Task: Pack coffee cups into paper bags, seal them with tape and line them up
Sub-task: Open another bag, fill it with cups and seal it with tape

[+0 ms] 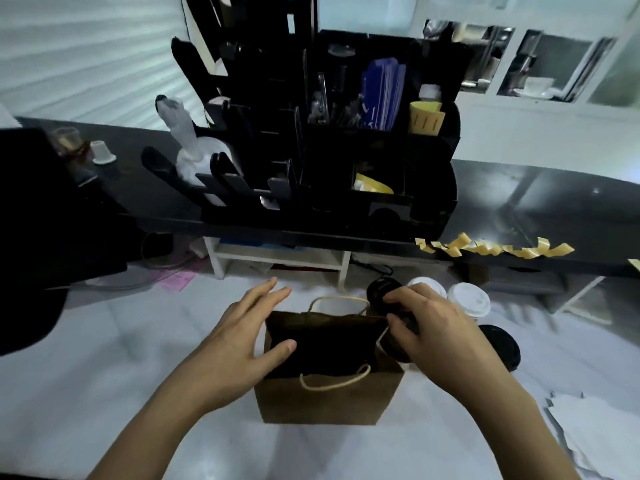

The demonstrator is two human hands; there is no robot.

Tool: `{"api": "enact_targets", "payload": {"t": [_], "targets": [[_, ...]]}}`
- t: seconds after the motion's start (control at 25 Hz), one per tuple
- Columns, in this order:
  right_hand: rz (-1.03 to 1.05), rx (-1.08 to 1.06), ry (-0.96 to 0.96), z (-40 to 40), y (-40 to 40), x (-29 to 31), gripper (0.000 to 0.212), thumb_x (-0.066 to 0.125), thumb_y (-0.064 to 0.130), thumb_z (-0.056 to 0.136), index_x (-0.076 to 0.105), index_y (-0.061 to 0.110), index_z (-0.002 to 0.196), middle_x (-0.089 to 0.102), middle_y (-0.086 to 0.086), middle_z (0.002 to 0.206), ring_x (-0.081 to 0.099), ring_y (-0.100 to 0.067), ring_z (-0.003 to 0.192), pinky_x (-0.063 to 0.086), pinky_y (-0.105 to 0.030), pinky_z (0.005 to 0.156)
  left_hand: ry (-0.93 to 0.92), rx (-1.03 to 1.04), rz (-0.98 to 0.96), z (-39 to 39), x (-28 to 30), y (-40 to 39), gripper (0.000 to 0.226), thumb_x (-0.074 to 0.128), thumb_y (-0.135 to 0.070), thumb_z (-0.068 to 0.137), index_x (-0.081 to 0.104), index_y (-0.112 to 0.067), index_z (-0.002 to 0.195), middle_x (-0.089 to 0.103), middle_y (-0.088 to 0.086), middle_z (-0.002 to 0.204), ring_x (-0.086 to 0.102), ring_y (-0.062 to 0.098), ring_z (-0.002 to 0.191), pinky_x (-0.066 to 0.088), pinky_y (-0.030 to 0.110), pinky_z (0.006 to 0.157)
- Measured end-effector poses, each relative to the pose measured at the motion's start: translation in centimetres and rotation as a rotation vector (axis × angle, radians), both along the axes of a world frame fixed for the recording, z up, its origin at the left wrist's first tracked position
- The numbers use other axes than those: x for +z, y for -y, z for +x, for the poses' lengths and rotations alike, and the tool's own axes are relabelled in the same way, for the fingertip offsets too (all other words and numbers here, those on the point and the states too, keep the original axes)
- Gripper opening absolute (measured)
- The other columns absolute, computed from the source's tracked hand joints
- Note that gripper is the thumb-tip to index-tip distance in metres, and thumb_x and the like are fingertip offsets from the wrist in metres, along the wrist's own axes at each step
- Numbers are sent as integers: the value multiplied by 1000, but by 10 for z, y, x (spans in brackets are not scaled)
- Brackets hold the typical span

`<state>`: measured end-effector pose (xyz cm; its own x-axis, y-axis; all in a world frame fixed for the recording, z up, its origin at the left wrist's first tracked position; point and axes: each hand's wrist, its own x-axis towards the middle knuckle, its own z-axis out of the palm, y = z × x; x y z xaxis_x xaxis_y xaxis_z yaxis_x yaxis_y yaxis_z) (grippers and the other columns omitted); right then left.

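Right hand [436,327] curled round a black-lidded cup [398,323], holding it at the bag's right rim, tilted, not yet inside. Left hand [249,337] spread with fingers straight, thumb hooked over the left rim of the bag [329,400], bracing the mouth open.

Bag stands upright on the pale worktop [104,375], mouth wide, twine handles flopped front and back. Interior is dark; can't tell if anything is already in it.

More cups just right of the bag: two white lids [469,299] behind the right hand, a black lid [502,344] beside the wrist. Tape strips [495,247] pre-cut and stuck along the edge of the black counter [554,202] beyond, under the black organiser [346,150]. Loose papers [588,427] at far right.

Step looks like loading a cup. To do it well: bring the cup upright over the opening, clear the rear handle, lower straight down so the lid stays seated. Keep the left hand holding the rim so the bag doesn't tip or fold shut.
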<state>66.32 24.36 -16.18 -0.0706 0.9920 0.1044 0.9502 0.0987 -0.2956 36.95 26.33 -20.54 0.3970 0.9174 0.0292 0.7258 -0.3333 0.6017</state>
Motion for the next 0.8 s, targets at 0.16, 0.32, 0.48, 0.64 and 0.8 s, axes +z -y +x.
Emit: {"api": "enact_targets", "payload": {"t": [0.16,0.32,0.48,0.64,0.8], "targets": [[138,-4,-53,9,-13,32,26,57,35,100,63,34,125,60,15,116,62,-13,102,50,-30,82,35,-41,100,11,41,-14,69,46,-70,90,12,-63,149,-1,-47,153,11,-17,141,25,23,110],[209,13,-98,17,-26,58,25,56,38,100,62,36,125,58,19,112,62,-5,99,53,-30,82,38,-81,156,26,73,-24,68,43,-75,86,12,-66,147,2,-47,152,7,-22,138,26,24,108],[291,31,-114,24,-41,80,28,55,42,101,62,38,127,57,21,113,62,-6,98,52,-29,82,61,-96,202,36,101,-38,66,49,-67,90,14,-66,146,5,-48,151,7,-21,139,27,26,112],[361,67,-122,25,-65,105,27,53,44,101,60,41,127,56,23,111,60,-5,97,52,-26,81,82,-96,294,52,130,-56,64,50,-63,92,19,-61,148,11,-44,152,10,-16,142,27,26,116],[454,106,-143,21,-90,133,22,55,43,100,63,39,120,58,22,105,60,-3,92,51,-23,78,63,-63,407,74,159,-79,66,49,-62,92,21,-55,151,15,-43,150,17,-10,142,27,25,116]]}}
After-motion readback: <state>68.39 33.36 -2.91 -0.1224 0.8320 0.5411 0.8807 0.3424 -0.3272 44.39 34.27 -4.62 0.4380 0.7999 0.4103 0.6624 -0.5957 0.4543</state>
